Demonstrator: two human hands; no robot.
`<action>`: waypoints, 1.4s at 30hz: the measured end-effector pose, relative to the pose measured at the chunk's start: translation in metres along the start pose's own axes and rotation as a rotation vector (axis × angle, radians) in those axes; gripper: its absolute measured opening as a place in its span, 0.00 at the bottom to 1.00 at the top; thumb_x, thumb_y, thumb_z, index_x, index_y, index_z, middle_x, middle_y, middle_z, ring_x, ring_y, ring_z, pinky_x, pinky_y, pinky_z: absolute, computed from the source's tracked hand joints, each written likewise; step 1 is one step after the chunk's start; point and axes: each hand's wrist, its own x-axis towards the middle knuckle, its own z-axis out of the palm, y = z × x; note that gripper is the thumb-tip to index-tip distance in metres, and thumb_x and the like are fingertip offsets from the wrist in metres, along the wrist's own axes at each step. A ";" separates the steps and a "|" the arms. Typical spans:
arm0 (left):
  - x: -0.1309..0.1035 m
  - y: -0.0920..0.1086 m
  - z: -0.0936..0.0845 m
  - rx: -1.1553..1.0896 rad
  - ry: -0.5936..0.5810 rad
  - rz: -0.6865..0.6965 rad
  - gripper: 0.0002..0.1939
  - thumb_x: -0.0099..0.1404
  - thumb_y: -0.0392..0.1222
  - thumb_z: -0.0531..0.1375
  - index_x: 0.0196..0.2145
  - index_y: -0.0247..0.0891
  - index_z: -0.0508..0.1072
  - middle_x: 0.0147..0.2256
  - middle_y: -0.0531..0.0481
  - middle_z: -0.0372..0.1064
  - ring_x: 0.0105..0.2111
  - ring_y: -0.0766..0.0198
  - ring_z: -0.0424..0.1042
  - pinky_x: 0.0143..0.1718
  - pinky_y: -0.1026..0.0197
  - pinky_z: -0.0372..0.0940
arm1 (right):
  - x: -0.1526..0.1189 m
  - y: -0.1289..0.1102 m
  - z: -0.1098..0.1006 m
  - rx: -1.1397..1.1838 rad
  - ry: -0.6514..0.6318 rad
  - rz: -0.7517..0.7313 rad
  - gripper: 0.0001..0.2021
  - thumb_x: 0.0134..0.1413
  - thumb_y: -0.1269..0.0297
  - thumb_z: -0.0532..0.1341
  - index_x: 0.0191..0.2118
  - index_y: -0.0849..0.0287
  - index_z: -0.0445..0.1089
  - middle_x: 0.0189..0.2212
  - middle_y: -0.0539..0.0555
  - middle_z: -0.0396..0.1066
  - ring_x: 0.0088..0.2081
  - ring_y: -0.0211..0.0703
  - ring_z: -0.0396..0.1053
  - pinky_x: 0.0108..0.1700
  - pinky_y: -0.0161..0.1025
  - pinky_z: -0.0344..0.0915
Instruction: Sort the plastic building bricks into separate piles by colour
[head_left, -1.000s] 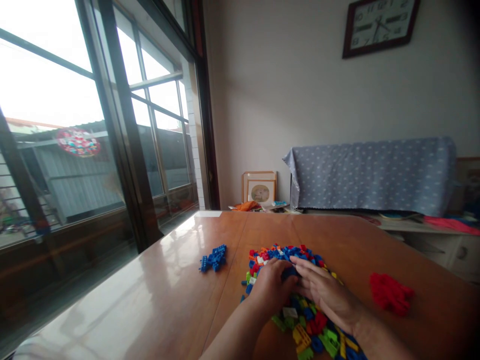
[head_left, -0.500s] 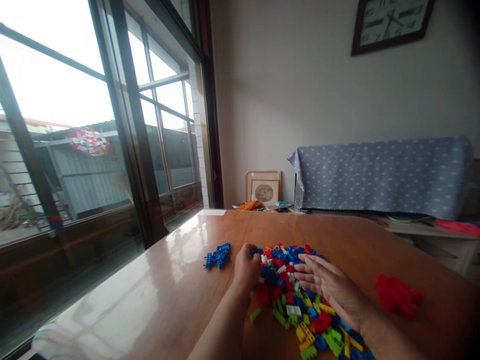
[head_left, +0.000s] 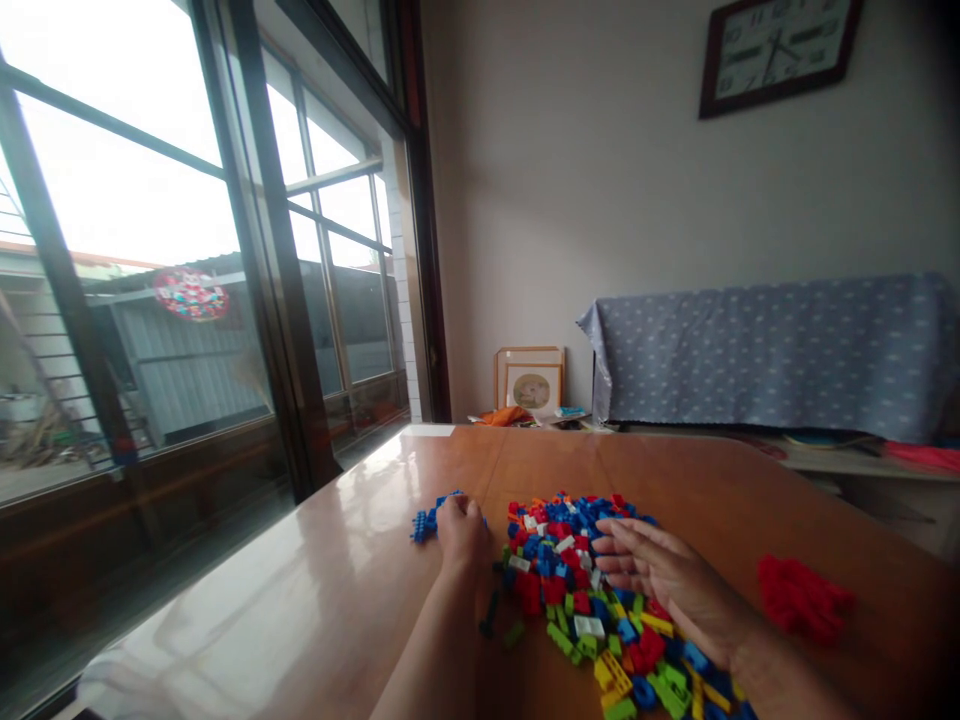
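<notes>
A mixed heap of plastic building bricks [head_left: 555, 590] in red, blue, green, yellow and white covers the middle of the wooden table. Left of it lies a small group of blue bricks [head_left: 424, 525]. My left hand [head_left: 459, 530] is closed right at this group and covers part of it. A bit of blue shows at the hand's right edge, apparently a blue building brick, mostly hidden by the fingers. My right hand [head_left: 652, 570] rests along the right side of the heap, fingers stretched out and thumb apart, holding nothing.
A pile of red bricks [head_left: 806, 598] lies at the right of the glossy wooden table [head_left: 300, 600]. A dark small piece [head_left: 488, 615] sits left of the heap. Beyond stand framed pictures [head_left: 531, 385] and a cloth-covered object [head_left: 765, 355]. Windows [head_left: 187, 300] line the left.
My left hand has moved left from the heap's edge to the blue group, staying closed. My right hand stays at the heap. The view has shifted slightly.
</notes>
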 end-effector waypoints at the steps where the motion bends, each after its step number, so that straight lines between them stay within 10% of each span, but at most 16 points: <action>1: 0.000 0.001 0.000 -0.031 -0.019 -0.005 0.09 0.64 0.43 0.56 0.37 0.37 0.74 0.38 0.43 0.75 0.42 0.56 0.74 0.42 0.61 0.65 | 0.000 -0.001 -0.001 0.000 -0.002 -0.007 0.22 0.57 0.48 0.64 0.51 0.59 0.72 0.46 0.60 0.76 0.44 0.46 0.75 0.46 0.41 0.73; 13: -0.017 0.007 0.011 -0.158 -0.325 -0.105 0.18 0.67 0.50 0.55 0.23 0.37 0.68 0.18 0.52 0.66 0.16 0.67 0.66 0.18 0.67 0.57 | -0.002 -0.002 -0.001 -0.033 0.029 -0.027 0.22 0.56 0.48 0.65 0.50 0.59 0.72 0.47 0.59 0.76 0.44 0.46 0.75 0.45 0.40 0.73; 18: -0.010 0.005 0.004 0.003 -0.243 -0.043 0.14 0.65 0.46 0.57 0.25 0.37 0.72 0.22 0.47 0.70 0.27 0.59 0.74 0.27 0.63 0.64 | -0.004 -0.004 0.001 -0.037 0.023 -0.015 0.22 0.55 0.47 0.66 0.49 0.59 0.73 0.47 0.60 0.76 0.44 0.47 0.75 0.45 0.39 0.73; 24: -0.010 0.004 0.003 0.198 -0.088 0.030 0.14 0.64 0.41 0.57 0.44 0.32 0.76 0.51 0.34 0.69 0.52 0.51 0.70 0.50 0.59 0.63 | -0.003 -0.002 -0.001 -0.038 0.019 -0.003 0.22 0.56 0.48 0.65 0.49 0.59 0.73 0.45 0.59 0.77 0.45 0.47 0.75 0.46 0.39 0.73; 42: -0.040 0.021 0.010 0.272 -0.234 0.277 0.14 0.67 0.37 0.52 0.40 0.38 0.78 0.43 0.41 0.73 0.45 0.56 0.69 0.45 0.60 0.60 | 0.000 0.000 -0.010 -0.004 0.054 -0.010 0.23 0.54 0.48 0.66 0.50 0.58 0.74 0.43 0.60 0.78 0.48 0.52 0.75 0.48 0.42 0.74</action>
